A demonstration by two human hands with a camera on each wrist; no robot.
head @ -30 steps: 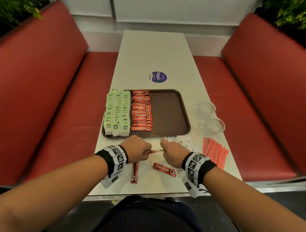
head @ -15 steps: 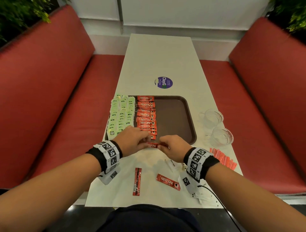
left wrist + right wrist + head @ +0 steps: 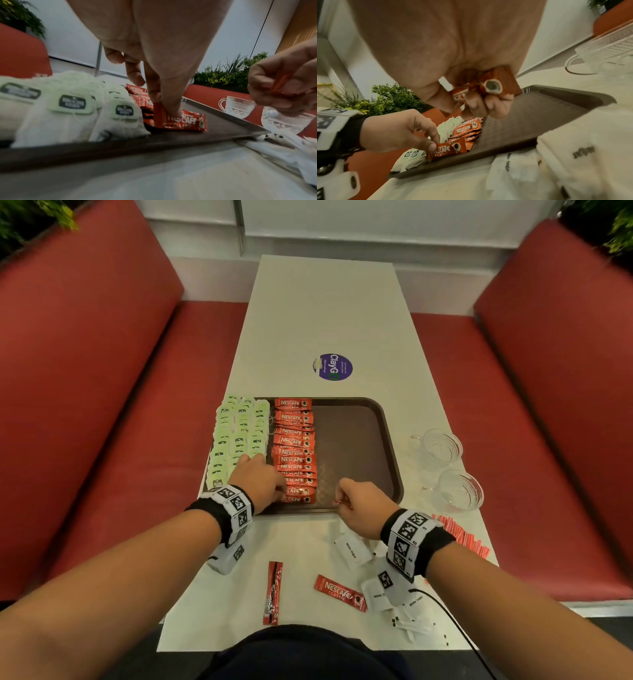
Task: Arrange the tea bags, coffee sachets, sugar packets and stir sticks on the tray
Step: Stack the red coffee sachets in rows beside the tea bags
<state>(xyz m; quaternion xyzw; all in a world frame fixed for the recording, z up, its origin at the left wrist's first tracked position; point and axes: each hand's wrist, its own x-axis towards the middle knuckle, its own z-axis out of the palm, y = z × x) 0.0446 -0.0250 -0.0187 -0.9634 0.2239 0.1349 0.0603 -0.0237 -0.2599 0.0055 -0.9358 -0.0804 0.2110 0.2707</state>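
Note:
A brown tray point(image 3: 356, 440) holds rows of green-tagged tea bags point(image 3: 239, 433) on its left and a column of red coffee sachets point(image 3: 294, 446) beside them. My left hand point(image 3: 279, 491) pinches the nearest sachet point(image 3: 181, 121) at the column's near end, thumb on top. To the right, my right hand point(image 3: 342, 499) hovers over the tray's near edge, its fingers curled round another red sachet point(image 3: 493, 83). On the table in front of the tray lie two loose sachets point(image 3: 339, 592), point(image 3: 274, 592). White sugar packets point(image 3: 352, 553) sit under my right wrist, and red stir sticks point(image 3: 462, 537) lie right of it.
Two glass cups point(image 3: 442, 446), point(image 3: 459, 491) stand right of the tray. A round purple sticker point(image 3: 334, 367) marks the table beyond it. The tray's right half is bare. Red benches flank the narrow white table.
Both hands moved from the table's near part up to the tray's near edge. The left now holds a sachet at the end of the column, and the right has drawn away to the right.

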